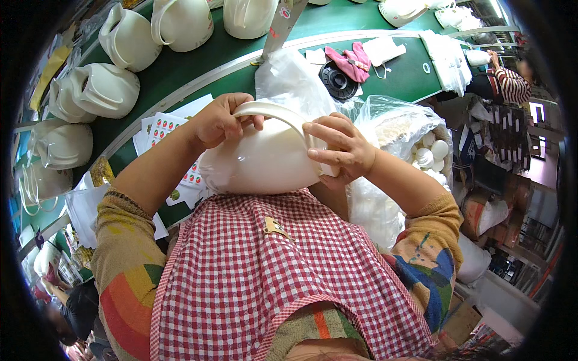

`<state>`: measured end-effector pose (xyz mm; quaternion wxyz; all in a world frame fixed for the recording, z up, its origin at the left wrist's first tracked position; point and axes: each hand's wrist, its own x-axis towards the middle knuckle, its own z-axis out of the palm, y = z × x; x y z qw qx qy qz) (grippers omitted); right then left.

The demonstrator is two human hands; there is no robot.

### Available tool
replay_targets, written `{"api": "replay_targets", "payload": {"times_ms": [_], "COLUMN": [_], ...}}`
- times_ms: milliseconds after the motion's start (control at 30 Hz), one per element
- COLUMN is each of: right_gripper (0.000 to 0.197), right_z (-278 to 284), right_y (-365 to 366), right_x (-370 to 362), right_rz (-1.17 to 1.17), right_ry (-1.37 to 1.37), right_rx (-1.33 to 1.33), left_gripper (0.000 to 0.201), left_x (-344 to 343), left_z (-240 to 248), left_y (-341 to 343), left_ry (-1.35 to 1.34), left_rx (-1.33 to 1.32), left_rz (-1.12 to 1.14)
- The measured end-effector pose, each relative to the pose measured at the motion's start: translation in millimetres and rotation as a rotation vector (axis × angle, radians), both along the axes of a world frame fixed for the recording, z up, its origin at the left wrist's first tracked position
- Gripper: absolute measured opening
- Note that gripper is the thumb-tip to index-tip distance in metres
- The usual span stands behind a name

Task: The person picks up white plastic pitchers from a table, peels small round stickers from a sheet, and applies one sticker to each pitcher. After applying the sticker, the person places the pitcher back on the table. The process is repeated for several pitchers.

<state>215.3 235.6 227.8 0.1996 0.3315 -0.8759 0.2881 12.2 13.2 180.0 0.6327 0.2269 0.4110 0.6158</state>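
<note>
I am monitoring a glossy white shell [259,159] just beyond the near apron [253,259]. The left hand [224,121] is gripping the left end of its handle [274,112]; the right hand [343,147] is clasping its right side. I am judging it light, stiff, slippery, and favouring the handle.

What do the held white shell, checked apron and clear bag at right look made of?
White shell: probably moulded plastic, glossy; smooth, bright highlights, though coated metal is possible.
Checked apron: apparently woven fabric, matte; soft folds.
Clear bag: likely thin plastic film, shiny; see-through, crinkled.
</note>
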Motion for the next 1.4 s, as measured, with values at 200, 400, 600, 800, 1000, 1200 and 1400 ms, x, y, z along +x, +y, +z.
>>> {"api": "replay_targets", "payload": {"times_ms": [200,400,600,800,1000,1200,1400], "right_gripper": [0.071,0.075,0.082,0.080,0.080,0.077,0.069], "right_z": [-30.0,-35.3,-29.7,-45.4,-65.9,-76.6,-87.4], "right_y": [-18.8,-16.8,-15.9,-24.3,-30.1,-56.5,-45.9], "right_x": [16.7,21.1,18.2,18.5,20.2,9.8,-2.8], "right_rz": [-0.576,-0.497,-0.602,-0.473,-0.376,-0.657,-0.403], "right_ry": [-0.578,-0.868,-1.230,-0.758,-0.545,-0.898,-0.330], "right_rx": [-0.548,-0.554,-0.580,-0.335,-0.233,-0.605,-0.393], "left_gripper": [0.039,0.037,0.033,0.041,0.028,0.029,0.030], "left_x": [28.1,50.7,56.7,58.9,63.5,70.6,62.5], "left_z": [21.6,12.6,10.8,2.5,4.9,7.9,3.2], "left_y": [-13.1,-31.3,-44.5,-62.0,-66.7,-67.3,-69.2], "left_ry": [0.228,0.450,0.703,0.832,0.942,1.091,0.945], "left_rx": [-0.126,-0.119,0.015,-0.022,-0.028,-0.004,-0.034], "left_rz": [0.058,0.146,0.201,0.219,0.253,0.212,0.301]}}
